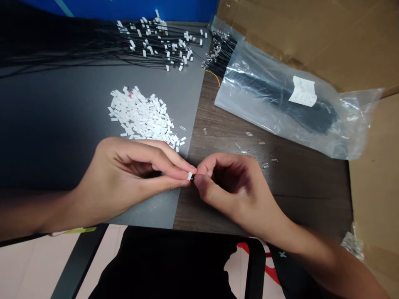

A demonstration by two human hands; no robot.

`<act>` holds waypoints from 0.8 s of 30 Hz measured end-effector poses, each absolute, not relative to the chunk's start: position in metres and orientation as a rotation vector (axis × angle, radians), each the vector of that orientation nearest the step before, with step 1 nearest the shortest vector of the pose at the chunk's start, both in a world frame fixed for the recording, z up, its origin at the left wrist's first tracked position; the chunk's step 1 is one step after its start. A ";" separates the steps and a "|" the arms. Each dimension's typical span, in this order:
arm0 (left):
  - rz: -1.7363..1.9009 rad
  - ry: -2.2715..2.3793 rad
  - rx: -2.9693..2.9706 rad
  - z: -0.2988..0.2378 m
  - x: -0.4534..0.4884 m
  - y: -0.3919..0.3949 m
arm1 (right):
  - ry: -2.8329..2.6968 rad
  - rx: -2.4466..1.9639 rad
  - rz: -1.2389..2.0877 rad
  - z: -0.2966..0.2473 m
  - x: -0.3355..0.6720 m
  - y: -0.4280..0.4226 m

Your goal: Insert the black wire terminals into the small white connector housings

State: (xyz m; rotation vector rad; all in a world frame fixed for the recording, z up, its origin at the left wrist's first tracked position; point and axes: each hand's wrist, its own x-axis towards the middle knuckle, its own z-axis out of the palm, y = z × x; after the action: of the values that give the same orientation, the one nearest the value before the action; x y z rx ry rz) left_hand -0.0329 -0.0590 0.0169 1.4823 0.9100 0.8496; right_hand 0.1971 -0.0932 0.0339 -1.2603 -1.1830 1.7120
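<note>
Dark wood desktop [289,195] lies partly under a grey mat [56,133], with brown cardboard [314,37] along the right and back and a blue panel [124,8] beyond. A black garment [168,261] fills the lower edge of the view.

Both hands meet near the desk's front edge, over the line where mat and wood join. The left hand [124,174] is curled narrow, its thumb and forefinger pinching a tiny white connector housing [190,176]. The right hand [230,187] is also curled narrow, thumb and forefinger pinched shut right beside the housing, on something too small and hidden to make out.

Just above the hands, a heap of loose white connector housings [140,116] sits on the mat. Farther back, black wires [149,54] fan out across the mat, many ending in white housings. To the right, a clear plastic bag [274,99] holds a bundle of black wires [280,93] and bears a white label [302,91]. Metal-tipped wire ends [218,52] spill from its mouth, beside a short yellow wire [213,76]. Small clear pieces [249,133] are scattered on the wood.
</note>
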 end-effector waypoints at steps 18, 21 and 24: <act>0.852 0.921 1.443 0.018 -0.033 -0.060 | -1.150 -1.254 1.791 0.032 0.196 -0.091; 0.822 0.888 1.377 0.015 -0.032 -0.058 | -1.120 -1.257 1.802 0.034 0.197 -0.090; 0.810 0.886 1.342 0.013 -0.032 -0.057 | -1.100 -1.263 1.812 0.035 0.196 -0.089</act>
State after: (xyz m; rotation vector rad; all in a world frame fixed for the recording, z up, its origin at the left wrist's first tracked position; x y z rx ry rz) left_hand -0.0319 -0.0567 0.0127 1.3425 0.8864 0.8102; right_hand 0.1962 -0.0891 0.0353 -1.2631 -1.1002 1.8122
